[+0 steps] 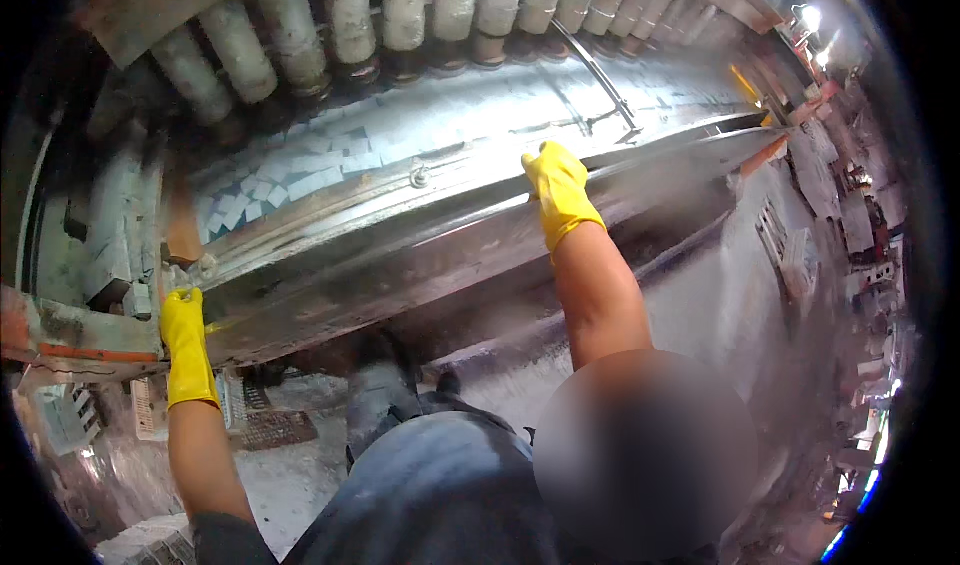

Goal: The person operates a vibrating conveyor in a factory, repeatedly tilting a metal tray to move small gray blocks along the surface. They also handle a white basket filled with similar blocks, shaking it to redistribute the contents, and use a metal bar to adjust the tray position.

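Both my hands wear yellow rubber gloves. My right hand [560, 180] is closed over the upper edge of a long grey metal panel [400, 275], right of its middle. At the panel's left end, my left hand [185, 330] is closed around the edge, its fingertips partly hidden. Behind the panel runs a long bed scattered with flat white pieces [320, 155], wet and brightly lit. A small ring-shaped fitting [419, 177] sits on the ledge between them. A thin metal rod [600, 75] slants over the bed beyond my right hand.
A row of thick grey cylinders [350, 15] hangs over the bed's far side. An orange-edged beam [100, 340] lies left of my left hand. Plastic crates [150, 410] stand on the floor below, another [795, 260] at right. A round blur hides part of the lower right.
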